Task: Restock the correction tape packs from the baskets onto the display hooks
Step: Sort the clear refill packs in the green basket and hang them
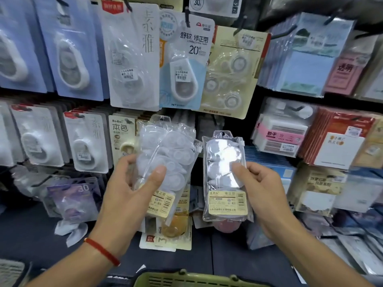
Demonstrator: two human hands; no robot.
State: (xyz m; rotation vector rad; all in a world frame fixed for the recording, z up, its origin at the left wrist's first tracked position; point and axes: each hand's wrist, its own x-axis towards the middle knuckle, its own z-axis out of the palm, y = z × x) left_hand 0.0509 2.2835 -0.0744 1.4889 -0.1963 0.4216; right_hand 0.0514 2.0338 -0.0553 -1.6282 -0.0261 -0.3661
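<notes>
Left hand (pixel 124 183): clear pack bundle (pixel 165 160) pinched, fingers curled | right hand (pixel 261 187): single correction tape pack (pixel 224 177) gripped upright, hang-hole uppermost, above green basket (pixel 186 279) | hooks lie above-ahead; right pack judged readier.

Both forearms are bare, without sleeves. A thin red cord bracelet (pixel 103 251) circles the left wrist.

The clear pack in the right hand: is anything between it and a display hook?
No free hook can be made out. The right hand holds the clear correction tape pack upright in open air before the display; behind it is a dark gap in the rack. Hanging packs, like the blue 20 m pack, cover the surrounding hooks.
</notes>
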